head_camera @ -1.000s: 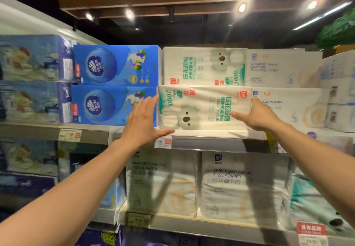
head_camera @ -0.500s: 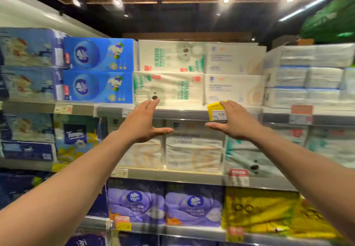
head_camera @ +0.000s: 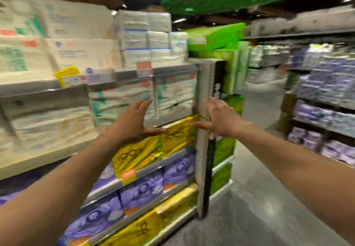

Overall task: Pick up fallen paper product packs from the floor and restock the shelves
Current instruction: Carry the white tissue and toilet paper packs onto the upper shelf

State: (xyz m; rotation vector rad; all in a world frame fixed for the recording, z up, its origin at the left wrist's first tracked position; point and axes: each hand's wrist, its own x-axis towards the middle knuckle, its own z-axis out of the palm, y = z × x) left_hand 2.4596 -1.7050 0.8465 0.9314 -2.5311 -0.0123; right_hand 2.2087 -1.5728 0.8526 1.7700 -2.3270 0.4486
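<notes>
Stocked shelves [head_camera: 123,73] flank a grey aisle floor [head_camera: 255,197]; left hand [head_camera: 132,122] and right hand [head_camera: 221,119] spread, empty.

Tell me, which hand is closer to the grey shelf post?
Right. The right hand overlaps the grey shelf post; the left hand hovers off to its left.

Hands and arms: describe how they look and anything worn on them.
The left hand and right hand are bare, without gloves. The left forearm and right forearm show no sleeves, watch or bands. Motion blur hides fine details such as rings.
</notes>
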